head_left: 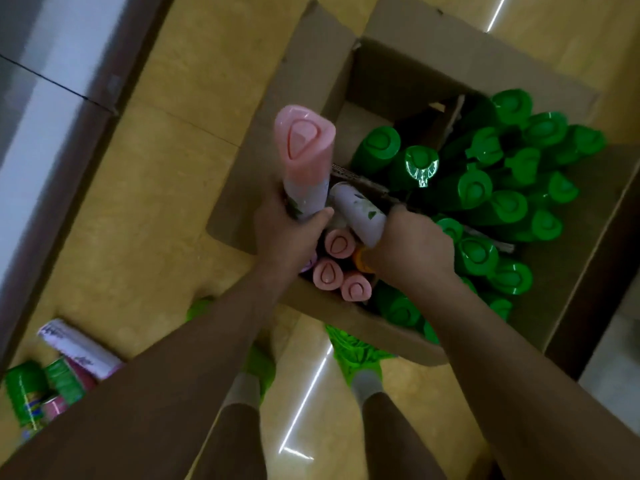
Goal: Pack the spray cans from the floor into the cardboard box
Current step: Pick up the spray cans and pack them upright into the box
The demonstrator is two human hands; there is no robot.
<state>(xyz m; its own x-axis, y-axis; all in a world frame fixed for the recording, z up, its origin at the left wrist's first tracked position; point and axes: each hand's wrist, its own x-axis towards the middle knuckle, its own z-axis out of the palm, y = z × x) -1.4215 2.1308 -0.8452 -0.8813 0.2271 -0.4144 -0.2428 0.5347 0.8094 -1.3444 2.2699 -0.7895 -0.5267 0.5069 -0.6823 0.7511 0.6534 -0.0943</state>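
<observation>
An open cardboard box [388, 71] stands on the floor below me. Its right part is packed with several upright green-capped spray cans [474, 188]. Three pink-capped cans [337, 244] stand at its near left corner. My left hand [284, 230] grips a pink-capped can [304, 157] by its body, cap up, above the box's left side. My right hand [412, 247] holds a second pale pink can [360, 209] tilted, its bottom end pointing up and left, over the pink group. An orange cap [362, 259] peeks out under that hand.
Several loose cans, green and pink [59, 368], lie on the yellow floor at the lower left. My feet in green shoes [353, 351] stand just before the box. A grey wall with a dark skirting [41, 98] runs along the left.
</observation>
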